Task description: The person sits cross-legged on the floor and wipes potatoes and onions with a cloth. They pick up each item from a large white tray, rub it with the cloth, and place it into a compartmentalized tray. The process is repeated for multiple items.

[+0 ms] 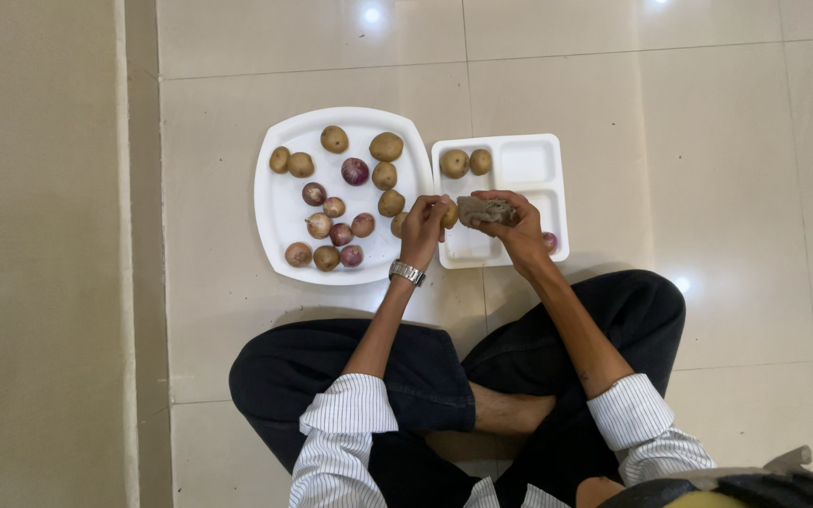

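Down on the tiled floor (689, 141) sits a person cross-legged, sleeves rolled, both hands raised over two white dishes, and the left hand (422, 228) with the wristwatch (406, 272) has its fingers pinched around a small potato (449, 216) right at the seam between the dishes, while the right hand (518, 230) has its fingers curled and pressed around a crumpled grey-brown cloth (486, 212), which sits against that potato just above the compartment tray (557, 179); two more potatoes (466, 163) lie in the tray's top-left compartment, and something reddish, likely an onion (549, 241), peeks out at the tray's right edge behind the wrist, though I can't see it whole; over on the square plate (279, 202) a scatter of potatoes and small red onions lies loose; the risk as I judge it: the potato is held only by the fingertips, so a firm rub from the cloth could pop it free and send it rolling over the slick tiles, or knock it into the crowded plate and scatter those round things off the shallow rim
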